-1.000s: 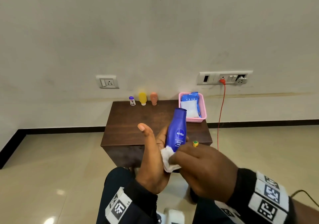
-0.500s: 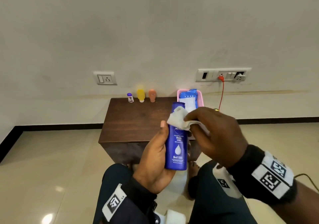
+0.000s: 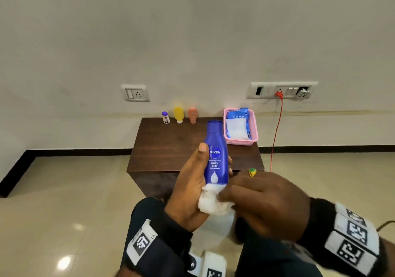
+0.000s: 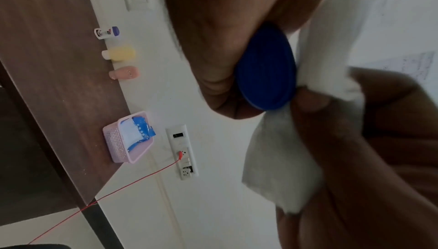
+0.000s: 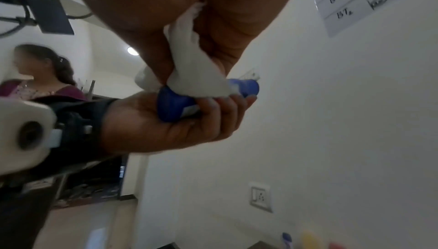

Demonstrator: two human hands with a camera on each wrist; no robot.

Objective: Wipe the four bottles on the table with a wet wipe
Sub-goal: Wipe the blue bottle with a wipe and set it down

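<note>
My left hand (image 3: 192,182) grips a blue Nivea lotion bottle (image 3: 215,157) upright above my lap, in front of the brown table (image 3: 175,148). My right hand (image 3: 256,199) pinches a white wet wipe (image 3: 211,202) against the bottle's lower end. The left wrist view shows the bottle's blue base (image 4: 266,67) with the wipe (image 4: 279,155) beside it. In the right wrist view the wipe (image 5: 196,77) wraps over the bottle (image 5: 170,107). A small white bottle with a purple cap (image 3: 165,117), a yellow bottle (image 3: 178,114) and an orange bottle (image 3: 192,115) stand in a row at the table's far edge.
A pink basket (image 3: 253,127) holding a blue pack of wipes (image 3: 237,123) sits at the table's far right corner. A red cable (image 3: 275,137) hangs from the wall socket down past the table's right side. Another person (image 5: 40,71) shows in the right wrist view.
My right hand has slid the wipe from the bottle's neck down to its lower end. The left hand still holds the bottle, now a little higher.
</note>
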